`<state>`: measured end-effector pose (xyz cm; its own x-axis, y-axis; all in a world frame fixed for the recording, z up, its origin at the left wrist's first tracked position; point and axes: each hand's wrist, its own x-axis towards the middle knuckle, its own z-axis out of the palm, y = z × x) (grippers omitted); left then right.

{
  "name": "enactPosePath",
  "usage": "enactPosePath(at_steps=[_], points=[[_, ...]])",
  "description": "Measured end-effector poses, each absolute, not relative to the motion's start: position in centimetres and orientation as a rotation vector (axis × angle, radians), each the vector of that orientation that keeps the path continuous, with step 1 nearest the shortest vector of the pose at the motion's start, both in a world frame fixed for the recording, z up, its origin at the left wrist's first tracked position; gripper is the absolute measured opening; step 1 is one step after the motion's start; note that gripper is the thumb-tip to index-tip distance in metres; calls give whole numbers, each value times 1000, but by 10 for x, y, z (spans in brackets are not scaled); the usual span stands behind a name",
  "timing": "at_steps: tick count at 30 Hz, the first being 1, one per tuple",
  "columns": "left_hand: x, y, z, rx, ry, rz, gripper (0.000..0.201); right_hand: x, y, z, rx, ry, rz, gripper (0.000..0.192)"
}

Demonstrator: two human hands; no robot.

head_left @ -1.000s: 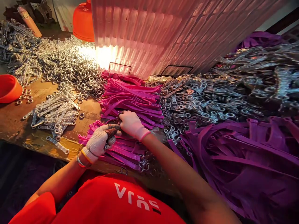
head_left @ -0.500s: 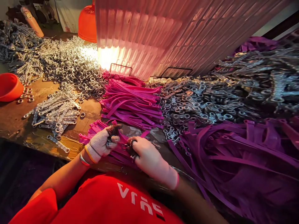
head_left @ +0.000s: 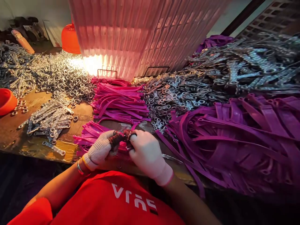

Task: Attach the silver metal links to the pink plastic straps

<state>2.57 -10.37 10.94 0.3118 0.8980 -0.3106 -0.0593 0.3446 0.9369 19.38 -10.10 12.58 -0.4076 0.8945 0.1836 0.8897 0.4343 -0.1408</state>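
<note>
left gloved hand (head_left: pixel 99 152): pinching magenta strap (head_left: pixel 122 134), 12 o'clock of red shirt (head_left: pixel 100 200) | right gloved hand (head_left: pixel 147 153): fingers curled beside it, hold can't tell | magenta strap pile (head_left: pixel 119 104): 12 o'clock | ring-ended metal links (head_left: pixel 49 120): 9 o'clock | purple straps (head_left: pixel 231 139): 3 o'clock

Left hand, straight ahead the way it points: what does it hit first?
Probably the right hand: its fingers lie directly ahead of the left hand, perhaps already touching; depth there is unclear.
</note>
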Motion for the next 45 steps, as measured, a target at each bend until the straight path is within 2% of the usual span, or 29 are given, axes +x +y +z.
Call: enactPosePath(at_steps=[3,6,8,12,15,20,24,28,33,40,42,45], points=[[23,-103,114,1350,1097,715,33,196,-108,121,-1460,-2498,-140,10],[23,-101,114,1614,1056,683,22,200,-112,114,-1404,-2489,-182,9],[23,-100,114,1577,1041,659,23,203,-113,114,-1469,-2462,-134,11],[25,-101,115,1366,1089,651,34,206,-110,122,-1605,-2541,106,33],[27,-102,116,1497,1147,666,31,208,-109,124,-1668,-2625,229,30],[29,-104,113,1650,1155,620,25,211,-115,103,-1445,-2664,6,16],[30,-103,115,1683,1104,620,23,215,-116,88,-1196,-2626,-126,15],[31,-97,125,1728,1115,620,21,220,-111,89,-1133,-2546,-190,16],[29,-82,137,1774,1098,568,15,230,-102,96,-1164,-2468,-224,22],[39,-80,132,1640,1244,648,21,227,-96,95,-1425,-2347,-39,48],[41,-83,125,1615,1263,669,19,226,-94,93,-1430,-2368,-13,43],[44,-86,114,1614,1279,668,17,228,-89,91,-1345,-2428,-32,24]])
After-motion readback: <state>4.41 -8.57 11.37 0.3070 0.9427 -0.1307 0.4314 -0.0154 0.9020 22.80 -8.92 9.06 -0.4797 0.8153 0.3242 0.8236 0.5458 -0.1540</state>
